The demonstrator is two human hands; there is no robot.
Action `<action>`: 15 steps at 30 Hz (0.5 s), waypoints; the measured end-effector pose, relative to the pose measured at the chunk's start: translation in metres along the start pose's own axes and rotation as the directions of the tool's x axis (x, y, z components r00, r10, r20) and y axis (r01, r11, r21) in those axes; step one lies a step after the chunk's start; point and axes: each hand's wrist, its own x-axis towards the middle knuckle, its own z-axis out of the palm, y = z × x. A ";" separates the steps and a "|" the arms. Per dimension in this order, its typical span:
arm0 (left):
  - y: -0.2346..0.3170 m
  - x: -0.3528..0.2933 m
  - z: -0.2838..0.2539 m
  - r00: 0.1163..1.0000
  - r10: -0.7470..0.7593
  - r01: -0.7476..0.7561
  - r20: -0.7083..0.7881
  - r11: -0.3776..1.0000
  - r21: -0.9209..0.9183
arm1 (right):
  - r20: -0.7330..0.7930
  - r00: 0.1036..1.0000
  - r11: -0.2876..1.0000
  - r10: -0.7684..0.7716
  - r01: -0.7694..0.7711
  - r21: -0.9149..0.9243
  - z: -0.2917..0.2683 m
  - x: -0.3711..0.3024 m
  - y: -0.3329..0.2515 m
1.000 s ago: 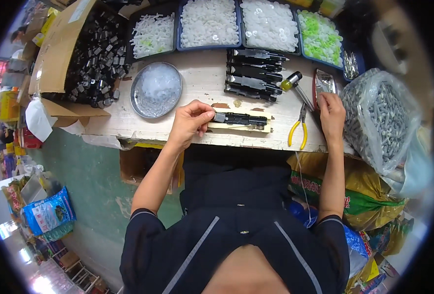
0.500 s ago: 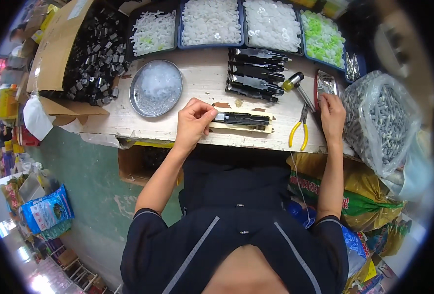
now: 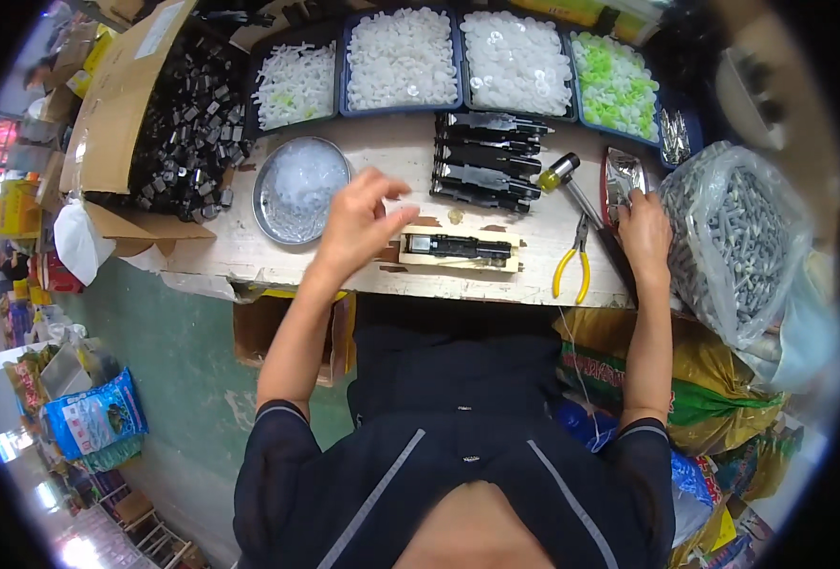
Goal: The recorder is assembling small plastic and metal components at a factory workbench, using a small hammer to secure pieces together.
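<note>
My left hand [image 3: 358,226] is raised between the round metal dish [image 3: 270,214] and the wooden jig [image 3: 410,262]. Its thumb and fingers are apart, with nothing between them. A long black plastic part [image 3: 460,248] with a shiny metal piece at its left end lies in the jig. At the right, my right hand [image 3: 646,237] reaches to the small red tray [image 3: 613,180] of shiny metal pieces. The fingers are bent together at the tray's near end, and whatever they pinch is hidden. Clear, wet-looking stuff fills part of the dish.
Yellow-handled pliers [image 3: 572,270] and a hammer [image 3: 576,194] lie left of my right hand. Behind the jig are several stacked black parts [image 3: 486,156]. Bins of small white pieces [image 3: 401,62] line the back. A carton [image 3: 107,104] stands left, a bag of grey pieces [image 3: 738,242] right.
My left hand has left the black part and moved to the left, its fingers spreading. My right hand stays at the red tray, its fingers bent further into it.
</note>
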 end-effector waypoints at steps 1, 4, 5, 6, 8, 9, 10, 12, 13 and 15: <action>0.005 0.016 -0.006 0.999 0.022 -0.020 -0.024 0.997 0.080 | 0.027 0.999 0.999 0.021 -0.020 -0.037 -0.001 0.003 -0.002; 0.000 0.070 -0.011 0.993 0.035 -0.007 -0.112 0.970 0.243 | 0.052 0.998 0.995 0.028 -0.023 -0.099 0.007 0.013 0.005; 0.000 0.088 -0.012 0.992 -0.032 0.069 -0.118 0.945 0.320 | 0.058 0.998 0.992 0.013 -0.006 -0.124 0.011 0.015 0.007; -0.008 0.102 -0.008 0.991 -0.012 0.059 -0.135 0.933 0.354 | 0.053 0.999 0.992 0.011 -0.004 -0.123 0.011 0.018 0.006; -0.014 0.121 -0.001 0.992 -0.011 0.065 -0.126 0.898 0.435 | 0.033 0.999 0.996 -0.001 0.004 -0.092 0.011 0.021 0.004; -0.015 0.129 0.002 0.994 -0.014 0.068 -0.109 0.858 0.510 | 0.051 0.999 0.996 0.014 -0.010 -0.084 0.012 0.023 0.004; -0.017 0.134 0.003 0.994 0.016 0.043 -0.107 0.851 0.523 | 0.049 0.999 0.996 0.018 -0.014 -0.085 0.012 0.024 0.005; -0.018 0.145 0.002 0.997 -0.011 0.047 -0.077 0.872 0.487 | 0.020 1.000 0.999 0.021 -0.020 -0.032 0.013 0.025 0.007; -0.017 0.148 0.000 0.998 -0.040 0.057 -0.047 0.891 0.451 | 0.020 1.000 0.999 0.023 -0.022 -0.031 0.013 0.026 0.008; -0.011 0.154 -0.002 0.993 -0.115 0.112 -0.017 0.907 0.407 | -0.018 1.000 0.998 0.012 -0.011 0.064 0.011 0.028 0.010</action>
